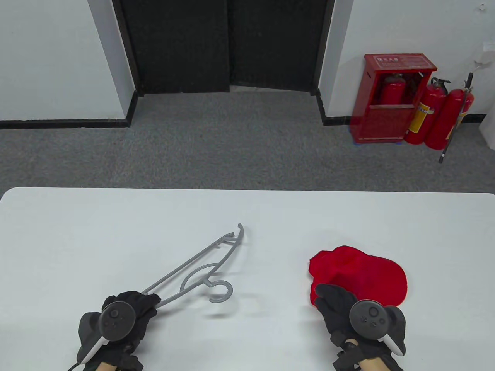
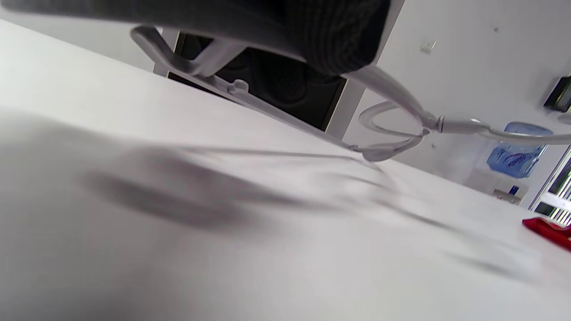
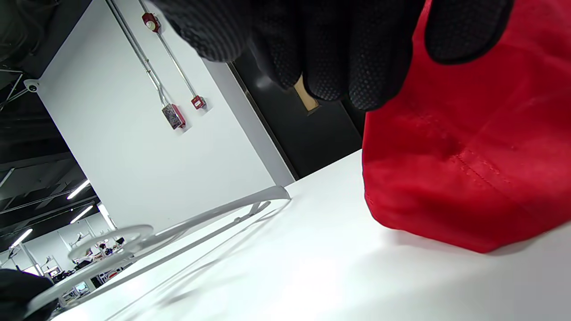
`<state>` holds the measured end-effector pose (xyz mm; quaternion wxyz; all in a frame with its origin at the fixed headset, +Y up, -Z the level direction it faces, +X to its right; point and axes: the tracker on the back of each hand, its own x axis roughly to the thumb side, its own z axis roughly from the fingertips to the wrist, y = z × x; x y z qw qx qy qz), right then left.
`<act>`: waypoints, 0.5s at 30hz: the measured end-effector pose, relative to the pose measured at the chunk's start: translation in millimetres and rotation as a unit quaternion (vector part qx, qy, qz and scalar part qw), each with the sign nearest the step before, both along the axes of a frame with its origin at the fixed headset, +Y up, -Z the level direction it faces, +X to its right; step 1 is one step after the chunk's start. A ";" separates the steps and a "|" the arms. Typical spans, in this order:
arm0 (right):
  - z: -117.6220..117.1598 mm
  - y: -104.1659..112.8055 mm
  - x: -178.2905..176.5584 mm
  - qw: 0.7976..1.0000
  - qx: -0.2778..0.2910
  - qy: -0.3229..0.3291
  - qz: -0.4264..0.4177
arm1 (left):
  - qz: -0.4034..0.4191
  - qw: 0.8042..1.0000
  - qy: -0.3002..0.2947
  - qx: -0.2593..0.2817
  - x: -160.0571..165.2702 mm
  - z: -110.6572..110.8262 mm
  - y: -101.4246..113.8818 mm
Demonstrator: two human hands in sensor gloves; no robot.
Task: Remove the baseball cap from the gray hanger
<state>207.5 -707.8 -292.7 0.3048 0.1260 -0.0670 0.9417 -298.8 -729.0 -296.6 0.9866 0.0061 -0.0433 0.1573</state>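
The gray hanger [image 1: 201, 266] is bare and tilted, its near end held a little above the white table [image 1: 77, 232] by my left hand [image 1: 127, 313], which grips that end. It also shows in the left wrist view [image 2: 392, 129] and the right wrist view [image 3: 187, 227]. The red baseball cap [image 1: 359, 276] lies on the table at the right, apart from the hanger. My right hand [image 1: 340, 305] rests on the cap's near edge, gloved fingers [image 3: 339, 58] curled on the red cloth [image 3: 468, 156]. A sliver of the cap shows in the left wrist view [image 2: 548, 229].
Beyond the table's far edge lies gray carpet. A red extinguisher cabinet [image 1: 386, 98] and extinguishers [image 1: 444, 116] stand at the far right wall, away from the table.
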 end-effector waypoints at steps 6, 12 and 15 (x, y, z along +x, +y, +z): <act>0.4 0.3 0.2 1.000 -0.003 0.003 -0.007 | -0.028 0.999 -0.001 -0.038 0.7 -3.8 -12.8; 0.0 -0.5 0.4 1.000 -0.007 0.010 -0.012 | -0.096 0.993 -0.006 -0.069 7.3 -5.3 -18.8; 0.1 -0.7 0.4 1.000 -0.009 0.012 -0.012 | -0.116 0.990 -0.007 -0.081 9.4 -5.9 -21.9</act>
